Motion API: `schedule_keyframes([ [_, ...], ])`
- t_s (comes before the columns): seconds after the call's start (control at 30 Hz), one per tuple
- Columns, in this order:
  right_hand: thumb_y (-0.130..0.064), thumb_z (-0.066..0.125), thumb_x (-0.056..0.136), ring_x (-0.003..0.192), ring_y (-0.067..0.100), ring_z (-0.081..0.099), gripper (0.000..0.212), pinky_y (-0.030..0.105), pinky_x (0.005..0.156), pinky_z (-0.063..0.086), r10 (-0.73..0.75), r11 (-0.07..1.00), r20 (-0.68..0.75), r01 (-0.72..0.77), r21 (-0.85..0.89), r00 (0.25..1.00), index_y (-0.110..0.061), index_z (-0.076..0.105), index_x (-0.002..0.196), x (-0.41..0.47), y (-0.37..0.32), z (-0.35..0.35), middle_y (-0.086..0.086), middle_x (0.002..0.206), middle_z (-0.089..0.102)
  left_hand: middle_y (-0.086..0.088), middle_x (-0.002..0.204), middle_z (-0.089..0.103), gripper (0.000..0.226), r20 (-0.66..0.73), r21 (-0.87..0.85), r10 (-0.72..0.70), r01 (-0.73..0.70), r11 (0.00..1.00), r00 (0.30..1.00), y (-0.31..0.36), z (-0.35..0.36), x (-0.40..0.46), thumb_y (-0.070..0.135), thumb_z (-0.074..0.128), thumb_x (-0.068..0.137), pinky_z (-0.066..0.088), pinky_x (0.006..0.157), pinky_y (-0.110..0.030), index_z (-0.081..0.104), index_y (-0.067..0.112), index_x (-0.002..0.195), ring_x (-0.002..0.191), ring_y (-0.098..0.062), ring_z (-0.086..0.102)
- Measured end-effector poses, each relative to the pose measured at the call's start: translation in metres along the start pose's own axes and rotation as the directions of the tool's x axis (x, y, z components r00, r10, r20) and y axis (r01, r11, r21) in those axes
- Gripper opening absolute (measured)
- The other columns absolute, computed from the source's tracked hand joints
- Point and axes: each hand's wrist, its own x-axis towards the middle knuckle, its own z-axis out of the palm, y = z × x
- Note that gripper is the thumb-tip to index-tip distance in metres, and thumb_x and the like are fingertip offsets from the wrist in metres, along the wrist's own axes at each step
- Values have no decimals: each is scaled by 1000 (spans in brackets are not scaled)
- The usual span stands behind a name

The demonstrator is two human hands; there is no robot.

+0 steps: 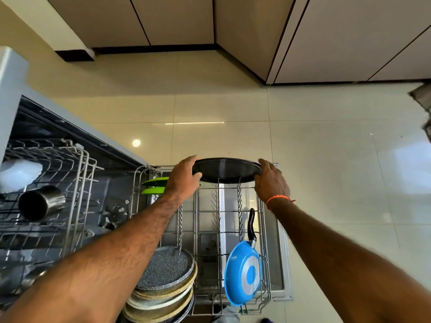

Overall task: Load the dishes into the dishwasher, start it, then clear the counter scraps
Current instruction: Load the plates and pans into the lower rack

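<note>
- A dark round pan [226, 170] is standing almost on edge at the far end of the lower rack [233, 213], its width running left to right and its flat face turned toward the person.
- The left hand [184, 177] is gripping the pan's left rim, fingers [190, 159] curling over the top edge.
- The right hand [271, 179] is clasping the right rim, its fingers [264, 163] wrapping closely around the edge.
- The pan's lower edge is sitting among the rack's upright tines.
- A blue frying pan [243, 273] is leaning on edge at the rack's near right, handle pointing away from the person.
- Speckled plates [163, 283] are standing stacked at the near left; green plates [154, 186] are sitting far left.
- A metal cup [40, 201] is lying on its side in the upper rack [70, 183].
</note>
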Motion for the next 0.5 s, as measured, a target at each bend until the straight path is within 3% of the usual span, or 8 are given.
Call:
schedule_keyframes([
  [0.17, -16, 61, 91, 125, 33, 53, 60, 51, 98, 52, -89, 995, 19, 90, -47, 996, -19, 36, 146, -4, -16, -10, 9, 144, 49, -8, 151, 50, 68, 12, 24, -14, 14, 1000, 1000, 1, -7, -4, 16, 72, 90, 38, 113, -33, 42, 11, 151, 139, -24, 48],
  [0.5, -16, 60, 91, 137, 33, 45, 68, 48, 109, 44, -152, 974, 209, 182, -136, 966, -16, 32, 153, -67, -62, -49, 10, 155, 41, -7, 147, 54, 62, 93, 67, -46, 40, 997, 995, 26, -38, -79, 29, 70, 91, 42, 111, -38, 47, 15, 148, 134, -25, 50],
])
